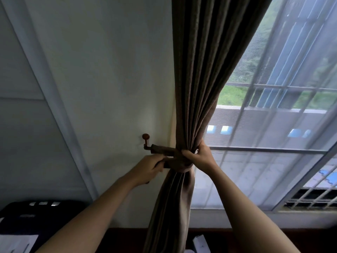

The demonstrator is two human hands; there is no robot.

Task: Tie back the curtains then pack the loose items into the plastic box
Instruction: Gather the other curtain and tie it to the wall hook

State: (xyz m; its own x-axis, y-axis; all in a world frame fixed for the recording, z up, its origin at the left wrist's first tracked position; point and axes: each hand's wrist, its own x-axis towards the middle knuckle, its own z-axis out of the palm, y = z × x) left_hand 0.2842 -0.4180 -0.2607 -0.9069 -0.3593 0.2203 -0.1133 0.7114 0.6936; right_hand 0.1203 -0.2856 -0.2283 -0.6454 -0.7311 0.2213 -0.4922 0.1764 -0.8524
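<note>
A dark brown curtain [204, 73] hangs at the left side of the window, bunched tight at mid height. A matching fabric tieback [164, 150] runs from a reddish-brown wall hook [145, 138] to the bunch and wraps around it. My left hand [149, 168] is closed on the loose end of the tieback just left of the curtain. My right hand [199, 156] grips the gathered curtain at the wrap, fingers curled around its right side. The plastic box is not in view.
A white wall [113, 79] stands left of the curtain. A window [284, 125] with a sheer screen and metal bars fills the right. A dark object [36, 214] sits at lower left, and a white item [200, 243] lies on the dark surface below.
</note>
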